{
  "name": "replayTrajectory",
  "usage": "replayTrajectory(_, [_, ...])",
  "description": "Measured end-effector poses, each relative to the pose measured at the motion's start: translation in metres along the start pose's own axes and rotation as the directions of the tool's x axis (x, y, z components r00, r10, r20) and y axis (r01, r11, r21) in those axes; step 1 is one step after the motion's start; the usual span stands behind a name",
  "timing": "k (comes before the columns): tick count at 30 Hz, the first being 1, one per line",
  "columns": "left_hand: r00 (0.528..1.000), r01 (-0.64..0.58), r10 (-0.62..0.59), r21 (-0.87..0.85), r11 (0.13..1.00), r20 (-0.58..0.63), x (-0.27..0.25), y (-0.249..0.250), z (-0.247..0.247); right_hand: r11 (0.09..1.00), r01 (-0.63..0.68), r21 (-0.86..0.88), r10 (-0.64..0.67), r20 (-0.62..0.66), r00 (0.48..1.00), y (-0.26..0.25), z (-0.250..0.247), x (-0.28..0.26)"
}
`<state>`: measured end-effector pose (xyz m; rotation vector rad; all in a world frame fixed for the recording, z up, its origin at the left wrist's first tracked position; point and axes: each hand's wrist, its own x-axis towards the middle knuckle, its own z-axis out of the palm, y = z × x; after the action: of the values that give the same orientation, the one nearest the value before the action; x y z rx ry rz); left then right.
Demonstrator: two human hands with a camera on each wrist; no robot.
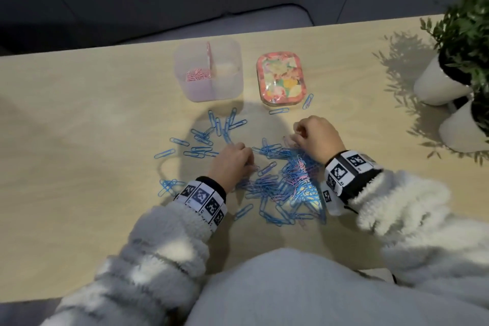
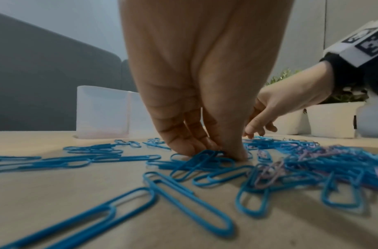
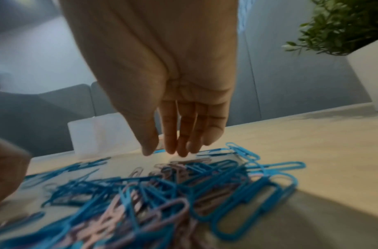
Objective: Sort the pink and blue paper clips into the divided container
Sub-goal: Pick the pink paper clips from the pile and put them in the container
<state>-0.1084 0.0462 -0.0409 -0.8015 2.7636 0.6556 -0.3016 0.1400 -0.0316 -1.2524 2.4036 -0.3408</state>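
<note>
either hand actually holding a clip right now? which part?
Left hand: fingertips press down on a blue clip at its far end; a closed grip cannot be told. Right hand: fingers straight above the pile, holding nothing.

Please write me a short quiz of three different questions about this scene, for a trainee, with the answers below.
1. True or false: the translucent plastic divided container holds blue paper clips.
2. Multiple choice: the flat floral-patterned tin lies (A) to the left of the container, (B) to its right, (C) inside it.
3. Fill in: the left hand pinches a ____ clip at the mixed pile of blue and pink paper clips.

Key
1. False: only pink paper clips lie in its left compartment.
2. B
3. Blue; the right hand holds nothing.
</note>
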Motion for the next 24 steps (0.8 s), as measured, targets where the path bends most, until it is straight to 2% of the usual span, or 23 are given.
replayTrajectory(3, [0.999,-0.04,0.04,0.1,0.994,0.002,0.0,0.0,0.003,0.994,0.005,-0.105,-0.005,-0.003,1.0,-0.011,0.007,-0.001])
replayTrajectory(5, [0.999,-0.04,0.042,0.088,0.995,-0.02,-0.001,-0.001,0.002,0.994,0.019,-0.106,-0.016,0.025,1.0,-0.016,0.012,-0.001])
replayTrajectory(9, [1.0,-0.01,0.009,-0.111,0.994,-0.007,-0.006,-0.011,-0.006,1.0,0.022,0.002,-0.022,0.07,0.997,-0.023,0.022,0.001])
replayTrajectory(13, [1.0,0.002,0.002,-0.203,0.979,0.021,-0.013,-0.016,-0.012,0.998,0.048,-0.048,-0.041,0.129,0.991,-0.029,0.02,-0.001])
replayTrajectory(15, [1.0,-0.01,0.008,-0.174,0.985,-0.009,-0.013,-0.013,-0.011,0.996,0.053,0.077,-0.06,0.091,0.994,-0.024,0.013,-0.003])
replayTrajectory(19, [0.998,-0.006,0.0,-0.084,0.996,-0.063,-0.008,-0.001,-0.008,0.901,-0.025,0.434,0.053,-0.052,0.997,0.004,-0.016,-0.002])
replayTrajectory(22, [1.0,0.012,-0.013,-0.076,0.997,-0.009,-0.004,0.006,-0.004,0.724,-0.166,0.67,0.177,0.052,0.983,0.028,-0.043,-0.01])
replayTrajectory(24, [0.999,0.038,-0.038,-0.073,0.997,0.001,-0.002,0.007,-0.003,0.639,-0.27,0.721,0.237,0.15,0.96,0.044,-0.057,-0.015])
